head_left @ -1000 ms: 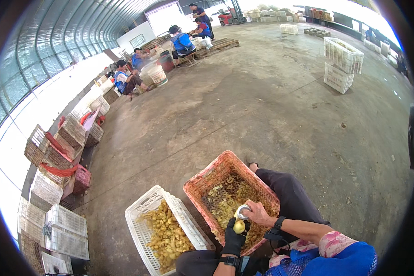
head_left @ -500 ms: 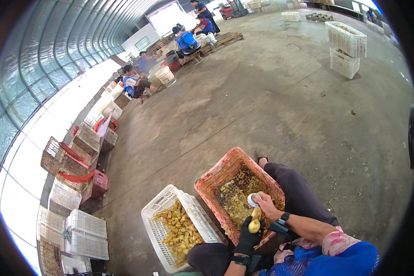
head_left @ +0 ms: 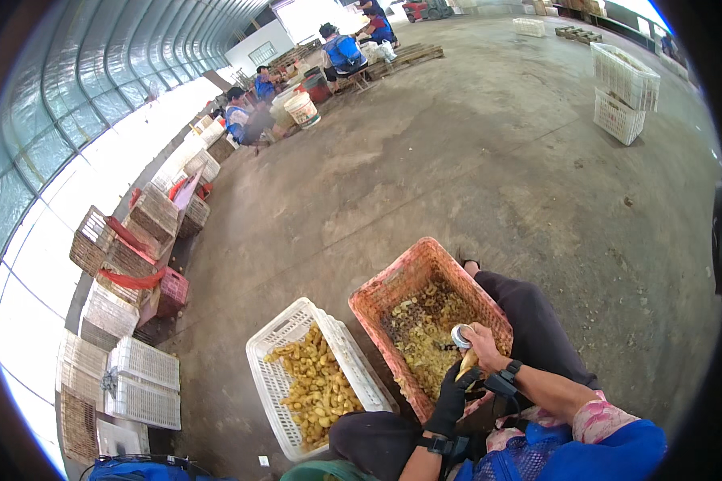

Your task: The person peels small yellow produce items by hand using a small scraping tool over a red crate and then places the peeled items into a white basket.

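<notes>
My left hand, in a black glove, grips a pale yellow piece of ginger root. Closed around a small round silvery tool, my bare right hand is held against the upper end of the ginger; the tool's exact kind is unclear. Both hands are over the near right part of an orange-red plastic crate, whose floor is covered with wet yellowish peelings. Left of it stands a white slatted crate holding many yellow ginger pieces.
My legs flank the orange-red crate. A green tub is at the lower edge beside blue cloth. Crates line the left wall. Several people in blue vests sit farther back near a white bucket. Two stacked white crates stand far right.
The ginger has been turned in my left hand and now shows a narrower side, partly behind the fingers. My view has shifted slightly. Both hands keep their hold.
</notes>
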`<move>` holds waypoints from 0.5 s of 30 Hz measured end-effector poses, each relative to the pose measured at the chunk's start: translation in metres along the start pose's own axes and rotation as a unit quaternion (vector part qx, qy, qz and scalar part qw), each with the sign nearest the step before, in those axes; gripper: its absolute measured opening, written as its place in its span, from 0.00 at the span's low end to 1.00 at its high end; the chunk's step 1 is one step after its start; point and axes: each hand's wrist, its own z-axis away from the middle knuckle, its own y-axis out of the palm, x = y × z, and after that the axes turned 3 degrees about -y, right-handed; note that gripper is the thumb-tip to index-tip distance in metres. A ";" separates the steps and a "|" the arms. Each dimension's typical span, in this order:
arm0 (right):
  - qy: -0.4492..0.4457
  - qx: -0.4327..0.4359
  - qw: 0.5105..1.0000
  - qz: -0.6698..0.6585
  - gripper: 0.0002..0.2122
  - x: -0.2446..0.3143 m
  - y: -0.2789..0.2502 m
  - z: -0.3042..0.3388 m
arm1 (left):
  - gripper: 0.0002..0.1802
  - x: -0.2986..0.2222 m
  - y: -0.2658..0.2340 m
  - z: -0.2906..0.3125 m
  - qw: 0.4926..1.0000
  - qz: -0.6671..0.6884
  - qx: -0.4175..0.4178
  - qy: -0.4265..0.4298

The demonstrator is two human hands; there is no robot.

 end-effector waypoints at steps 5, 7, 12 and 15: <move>-0.129 0.073 0.967 0.206 0.13 -0.028 0.081 -0.046 | 0.37 -0.038 -0.069 -0.020 0.998 0.029 0.043 0.023; -0.155 0.082 0.951 0.255 0.14 -0.036 0.085 -0.071 | 0.37 -0.040 -0.076 -0.037 0.997 0.034 0.064 0.041; -0.145 0.111 0.950 0.253 0.17 -0.037 0.098 -0.062 | 0.36 -0.044 -0.093 -0.029 0.995 -0.081 0.003 0.049; -0.101 0.120 0.963 0.220 0.17 -0.028 0.097 -0.039 | 0.35 -0.045 -0.082 -0.009 0.988 -0.143 -0.018 0.051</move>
